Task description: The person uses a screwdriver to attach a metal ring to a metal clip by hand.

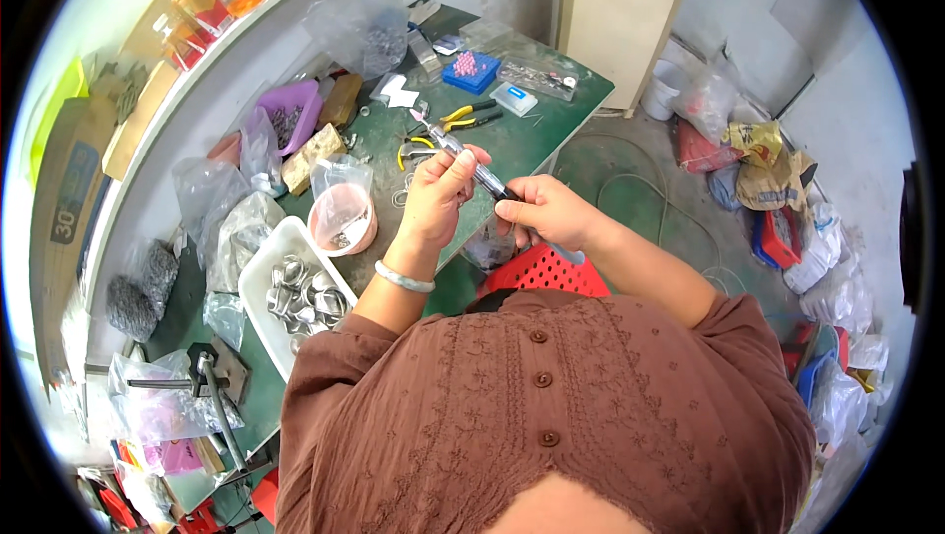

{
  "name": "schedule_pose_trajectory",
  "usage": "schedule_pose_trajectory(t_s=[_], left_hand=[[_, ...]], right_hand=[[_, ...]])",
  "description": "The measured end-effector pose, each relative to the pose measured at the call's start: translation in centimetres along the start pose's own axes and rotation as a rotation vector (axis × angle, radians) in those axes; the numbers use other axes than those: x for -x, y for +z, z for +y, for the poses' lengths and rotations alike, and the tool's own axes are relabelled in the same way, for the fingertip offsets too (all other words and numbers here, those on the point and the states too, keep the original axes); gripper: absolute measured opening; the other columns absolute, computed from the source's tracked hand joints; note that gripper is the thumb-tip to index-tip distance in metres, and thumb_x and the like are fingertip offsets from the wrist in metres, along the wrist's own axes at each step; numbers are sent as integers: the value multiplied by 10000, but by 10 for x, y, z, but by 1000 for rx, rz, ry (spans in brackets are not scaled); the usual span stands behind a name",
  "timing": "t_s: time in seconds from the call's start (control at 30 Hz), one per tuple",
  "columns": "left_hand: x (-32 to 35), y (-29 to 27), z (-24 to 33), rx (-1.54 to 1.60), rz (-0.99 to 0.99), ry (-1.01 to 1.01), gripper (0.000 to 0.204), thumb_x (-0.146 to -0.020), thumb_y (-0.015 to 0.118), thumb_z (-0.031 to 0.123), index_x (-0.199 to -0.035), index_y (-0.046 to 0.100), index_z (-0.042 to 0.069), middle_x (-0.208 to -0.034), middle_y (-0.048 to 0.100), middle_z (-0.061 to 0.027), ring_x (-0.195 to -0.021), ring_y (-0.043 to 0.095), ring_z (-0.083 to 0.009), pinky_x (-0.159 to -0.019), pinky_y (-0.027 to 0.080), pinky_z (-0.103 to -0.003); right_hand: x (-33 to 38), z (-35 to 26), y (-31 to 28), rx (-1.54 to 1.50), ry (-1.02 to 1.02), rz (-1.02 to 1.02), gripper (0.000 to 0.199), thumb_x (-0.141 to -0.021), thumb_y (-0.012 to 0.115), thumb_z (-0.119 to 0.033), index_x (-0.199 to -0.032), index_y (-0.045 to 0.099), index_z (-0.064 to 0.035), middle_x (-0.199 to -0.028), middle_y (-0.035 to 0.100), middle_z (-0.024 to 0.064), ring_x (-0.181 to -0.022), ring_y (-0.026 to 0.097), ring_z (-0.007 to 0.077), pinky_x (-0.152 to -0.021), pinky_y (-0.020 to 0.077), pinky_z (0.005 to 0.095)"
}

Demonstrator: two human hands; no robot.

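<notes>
A slim metal rotary handpiece (484,177) with a pink grinding tip (417,116) points away to the upper left over the green bench. My left hand (440,189) is closed round its middle, with a pale bangle on that wrist. At the dark rear end, my right hand (544,209) grips the same tool, thumb on top. Beyond the tip lie yellow-and-black pliers (463,118), and a second pair of yellow-handled pliers (409,152) is close to my left hand. Left of my forearm, a white tray (258,263) holds several shiny metal pieces.
A pink tub (343,244) with a plastic liner stands beside the tray. Farther back are a purple basket (307,106), a blue box of pink tips (471,71) and a clear case (536,81). A red perforated basket (551,271) is below my hands. Bags and a cable (664,199) lie on the floor.
</notes>
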State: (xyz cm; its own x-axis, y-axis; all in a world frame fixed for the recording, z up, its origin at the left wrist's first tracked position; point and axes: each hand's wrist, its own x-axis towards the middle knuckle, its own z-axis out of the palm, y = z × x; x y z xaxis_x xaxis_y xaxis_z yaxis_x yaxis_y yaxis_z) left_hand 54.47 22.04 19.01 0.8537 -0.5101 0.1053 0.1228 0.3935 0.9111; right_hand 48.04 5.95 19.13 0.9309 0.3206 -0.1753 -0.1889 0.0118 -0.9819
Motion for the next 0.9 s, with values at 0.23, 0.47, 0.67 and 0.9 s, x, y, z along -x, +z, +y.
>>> schedule_pose_trajectory(t_s=[0.23, 0.47, 0.67, 0.9], left_hand=[[-3, 8, -8, -76, 158, 3, 192, -833, 542, 208, -813, 598, 25, -534, 391, 62, -475, 307, -34, -452, 240, -186], [-5, 6, -17, -93, 208, -41, 243, -833, 537, 245, -835, 586, 7, -504, 390, 45, -450, 307, -50, -433, 225, -195], [3, 5, -41, -102, 293, -111, 230, -809, 572, 263, -809, 596, 34, -529, 407, 45, -470, 330, -51, -445, 255, -191], [33, -10, -67, 617, 284, -303, 254, -821, 501, 137, -1025, 487, -14, -799, 536, -70, -768, 520, -180, -689, 423, -282]], right_hand=[[-6, 6, 1, 283, -92, 188, 206, -780, 561, -175, -685, 506, 0, -566, 519, 29, -448, 479, 89, -423, 379, 244], [-13, 23, 0, 576, -223, 304, 211, -778, 568, -187, -716, 523, 9, -552, 519, 36, -456, 502, 99, -435, 396, 257], [-11, 36, -3, 163, 44, 106, 160, -791, 555, -162, -797, 521, -6, -603, 524, 10, -480, 495, 78, -431, 390, 216], [-19, 51, -9, -166, 135, 66, 130, -766, 571, -110, -851, 503, -39, -564, 459, -13, -407, 399, 55, -379, 336, 196]])
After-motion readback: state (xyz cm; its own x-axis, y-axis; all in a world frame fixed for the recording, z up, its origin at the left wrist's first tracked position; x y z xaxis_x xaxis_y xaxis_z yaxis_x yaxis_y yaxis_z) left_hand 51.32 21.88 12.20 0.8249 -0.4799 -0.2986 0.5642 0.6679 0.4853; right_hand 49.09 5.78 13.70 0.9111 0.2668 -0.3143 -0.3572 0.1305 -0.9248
